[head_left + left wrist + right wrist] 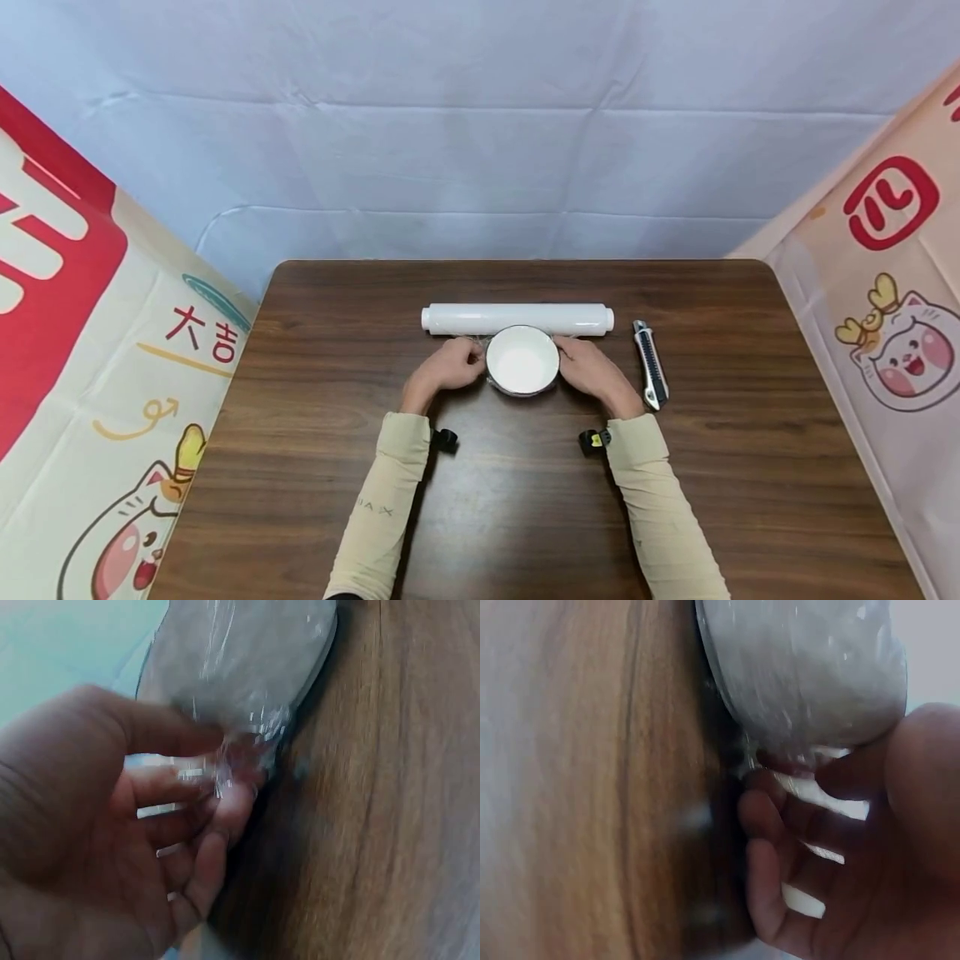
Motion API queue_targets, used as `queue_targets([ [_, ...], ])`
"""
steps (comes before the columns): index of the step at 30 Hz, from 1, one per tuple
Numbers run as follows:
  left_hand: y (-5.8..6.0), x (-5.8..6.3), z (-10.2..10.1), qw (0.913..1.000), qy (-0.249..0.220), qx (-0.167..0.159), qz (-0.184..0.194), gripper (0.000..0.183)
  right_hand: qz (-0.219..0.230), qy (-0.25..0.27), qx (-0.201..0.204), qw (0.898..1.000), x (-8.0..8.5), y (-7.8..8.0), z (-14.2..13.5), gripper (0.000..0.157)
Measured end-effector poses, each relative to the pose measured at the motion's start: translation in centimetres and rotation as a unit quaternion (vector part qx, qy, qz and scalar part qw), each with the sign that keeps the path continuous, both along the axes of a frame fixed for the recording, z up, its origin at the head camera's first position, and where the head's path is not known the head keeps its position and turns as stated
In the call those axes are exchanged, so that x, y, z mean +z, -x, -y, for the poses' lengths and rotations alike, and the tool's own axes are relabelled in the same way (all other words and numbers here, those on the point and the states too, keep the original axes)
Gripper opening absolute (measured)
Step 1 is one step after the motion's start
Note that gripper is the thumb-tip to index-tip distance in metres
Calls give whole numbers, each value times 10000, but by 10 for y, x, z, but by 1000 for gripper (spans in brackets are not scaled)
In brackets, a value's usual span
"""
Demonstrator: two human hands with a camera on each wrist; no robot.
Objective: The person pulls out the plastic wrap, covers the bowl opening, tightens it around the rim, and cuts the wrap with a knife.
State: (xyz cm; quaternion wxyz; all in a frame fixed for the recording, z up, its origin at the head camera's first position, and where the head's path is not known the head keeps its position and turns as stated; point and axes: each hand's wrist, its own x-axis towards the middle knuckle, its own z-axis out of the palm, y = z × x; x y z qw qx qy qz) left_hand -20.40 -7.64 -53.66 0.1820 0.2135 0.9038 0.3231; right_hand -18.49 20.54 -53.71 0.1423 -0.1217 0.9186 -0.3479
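Observation:
A white bowl with a dark rim stands on the table between the two hands. Clear plastic wrap is drawn over it and gathers in shiny creases at its sides. On the bowl's left, the left hand pinches a bunched edge of the wrap between thumb and curled fingers. At the opposite side, the right hand pinches the wrap just below the bowl's edge; in the right wrist view the covered bowl is right above its fingertips.
Behind the bowl lies a white roll of plastic wrap, sideways and close to both hands. A utility knife lies right of the right forearm. The brown wooden table ends at a back edge before a pale cloth backdrop.

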Motion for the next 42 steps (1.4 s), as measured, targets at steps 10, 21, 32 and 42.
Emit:
queue_targets([
  [10, -49, 13, -11, 9407, -957, 3215, 513, 33, 542, 1916, -2425, 9495, 3, -23, -4, 34],
  [21, -96, 13, -62, 8028, -3964, 4349, 966, 49, 209, 4112, -3281, 8502, -3, -60, 30, 46],
  [32, -87, 0, -77, 7873, -4345, 4248, 1045, 52, 300, 2806, -3116, 9073, -9, -55, 44, 59],
  [42, -75, -1, -87, 8392, -3329, 4291, 271, 47, -55, 2340, -3221, 9173, -10, -47, 61, 55],
])
